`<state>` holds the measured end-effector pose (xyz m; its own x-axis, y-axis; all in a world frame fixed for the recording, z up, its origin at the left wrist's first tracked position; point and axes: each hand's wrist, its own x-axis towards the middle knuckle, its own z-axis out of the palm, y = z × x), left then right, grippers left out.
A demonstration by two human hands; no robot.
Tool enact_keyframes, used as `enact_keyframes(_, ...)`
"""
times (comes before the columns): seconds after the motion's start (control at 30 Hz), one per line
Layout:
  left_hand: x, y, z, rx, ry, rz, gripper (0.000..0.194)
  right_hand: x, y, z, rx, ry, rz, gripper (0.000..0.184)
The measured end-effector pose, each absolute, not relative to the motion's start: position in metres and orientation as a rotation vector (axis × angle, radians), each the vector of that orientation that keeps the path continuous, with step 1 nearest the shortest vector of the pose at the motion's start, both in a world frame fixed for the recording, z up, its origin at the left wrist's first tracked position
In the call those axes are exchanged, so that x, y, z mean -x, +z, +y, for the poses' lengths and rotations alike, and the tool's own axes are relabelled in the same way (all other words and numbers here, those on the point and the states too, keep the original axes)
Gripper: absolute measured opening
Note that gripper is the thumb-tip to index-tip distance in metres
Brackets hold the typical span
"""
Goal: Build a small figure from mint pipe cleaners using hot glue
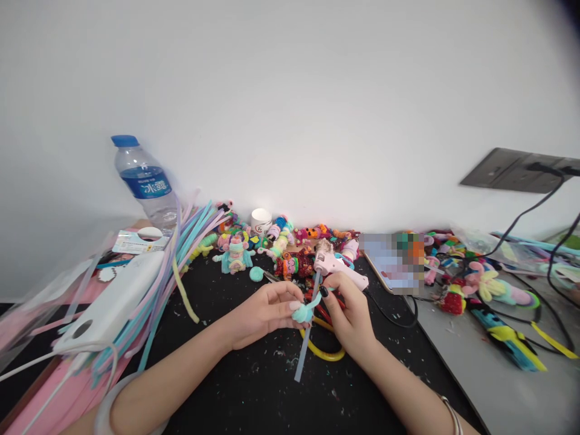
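Note:
A small turquoise pipe-cleaner coil [301,313] is pinched between the thumb and fingers of my left hand [265,311]. From it a short loose strand runs up to my right hand [351,314], whose thumb and index finger are closed on that end. Just beyond my hands lies a pale pink glue gun [333,266], a translucent glue stick [303,356] reaching from it toward me. Under my hands are pliers with yellow and red handles [330,356], partly hidden. A flat turquoise coil [256,274] rests near their tip.
Loose pipe cleaners [181,266] and a white power bank-like block [113,302] lie at left, below a water bottle [145,181]. Several fuzzy figures [235,257] line the wall. A phone [392,266], black cables and more pipe-cleaner pieces [507,341] are at right.

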<state>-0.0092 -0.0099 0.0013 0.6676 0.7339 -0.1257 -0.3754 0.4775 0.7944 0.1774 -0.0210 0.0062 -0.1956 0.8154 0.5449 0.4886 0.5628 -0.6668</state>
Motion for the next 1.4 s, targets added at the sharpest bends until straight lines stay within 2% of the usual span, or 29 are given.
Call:
enact_keyframes(0.07, 0.009, 0.001, -0.009, -0.802, 0.768, 0.504, 0.010, -0.180, 0.006, -0.019, 1.081, 0.377, -1.846, 0.008)
enact_keyframes(0.17, 0.009, -0.002, -0.005, -0.754, 0.883, 0.531, 0.009, -0.184, 0.007, -0.014, 1.217, 0.149, -1.832, 0.023)
enact_keyframes(0.3, 0.010, -0.006, 0.000, -0.705, 1.033, 0.580, 0.009, -0.186, 0.009, -0.008, 1.643, -0.184, -1.856, 0.041)
enact_keyframes(0.5, 0.011, -0.009, 0.006, -0.647, 1.184, 0.668, 0.010, -0.193, 0.005, -0.001, 1.923, -0.282, -1.912, 0.044)
enact_keyframes(0.8, 0.011, -0.011, 0.007, -0.659, 1.233, 0.781, 0.012, -0.206, 0.000, 0.008, 1.665, -0.120, -1.846, 0.033)
enact_keyframes(0.97, 0.011, -0.011, 0.007, -0.687, 1.230, 0.778, 0.012, -0.205, 0.002, 0.005, 1.414, 0.116, -1.757, 0.016)
enact_keyframes(1.17, 0.012, -0.013, 0.007, -0.713, 1.225, 0.724, 0.012, -0.198, -0.001, -0.004, 1.257, 0.497, -1.869, 0.020)
enact_keyframes(1.4, 0.012, -0.011, 0.005, -0.723, 1.208, 0.662, 0.010, -0.195, -0.004, -0.005, 1.230, 0.475, -1.941, 0.018)
